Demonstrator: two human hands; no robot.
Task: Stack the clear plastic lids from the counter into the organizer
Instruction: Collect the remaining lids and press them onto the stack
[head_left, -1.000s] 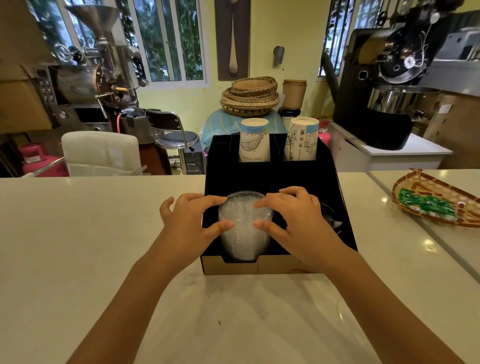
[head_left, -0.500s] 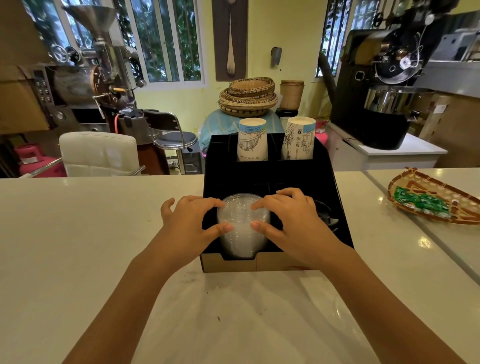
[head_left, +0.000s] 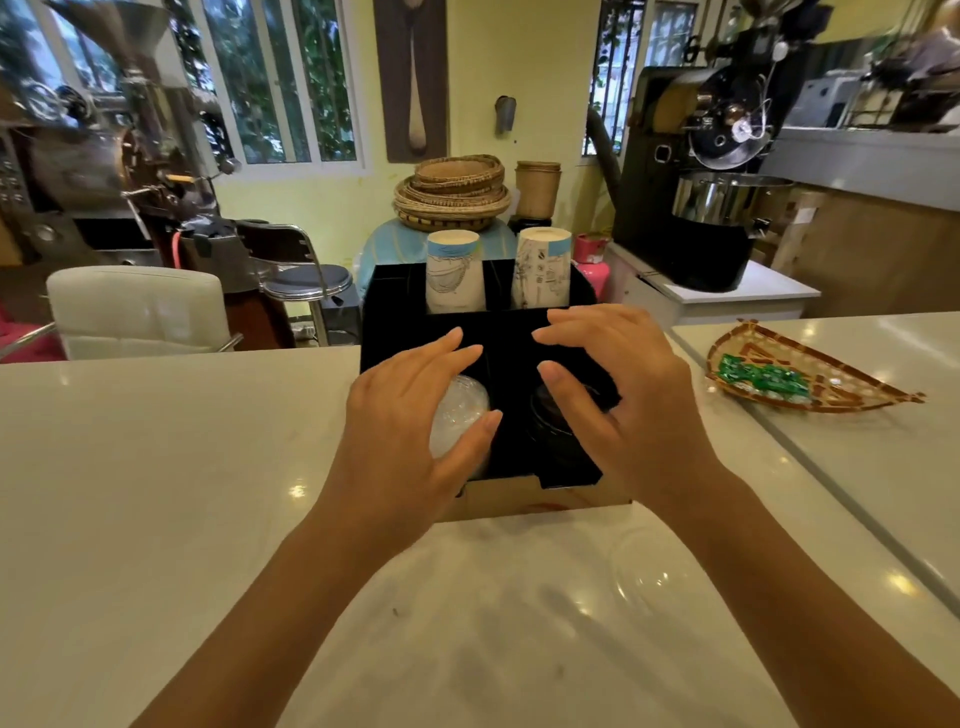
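Observation:
The black organizer (head_left: 519, 500) stands on the white counter in front of me. A stack of clear plastic lids (head_left: 464, 410) rests in its front left compartment. My left hand (head_left: 410, 436) hovers over that stack with fingers spread, and its thumb crosses in front of the lids. My right hand (head_left: 623, 400) is raised over the front right compartment, fingers apart, holding nothing. Dark lids (head_left: 550, 423) lie in that compartment under it. One more clear lid (head_left: 649, 574) lies flat on the counter near my right forearm.
Two stacks of paper cups (head_left: 453, 273) (head_left: 543, 270) stand in the organizer's back compartments. A woven tray (head_left: 852, 397) with green packets sits on the counter at right, past a seam. Behind the counter are a white chair (head_left: 135, 306) and coffee machines.
Both hands have let go of the clear lid stack, risen and spread open. The right hand has shifted right over the dark lids. The stack stays in its compartment.

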